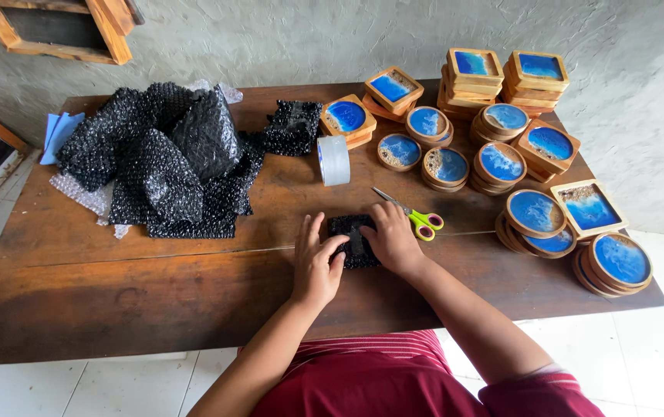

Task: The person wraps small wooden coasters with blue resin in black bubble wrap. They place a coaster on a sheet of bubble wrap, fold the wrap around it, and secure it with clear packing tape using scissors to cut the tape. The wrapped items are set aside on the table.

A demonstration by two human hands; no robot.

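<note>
Near the middle of the frame, on the brown wooden counter point(154, 286), we press both hands down on a small parcel wrapped in black bubble wrap point(353, 238). Our left hand point(316, 266) lies flat with its fingers on the parcel's left edge; our right hand point(392, 241) covers its right side, fingers curled over it. Just right of the parcel lie green-handled scissors point(417, 217). Above it stands a roll of clear tape point(334, 160). A heap of black bubble wrap point(166, 162) fills the upper left, and blue-and-wood coasters point(536, 212) crowd the right.
</note>
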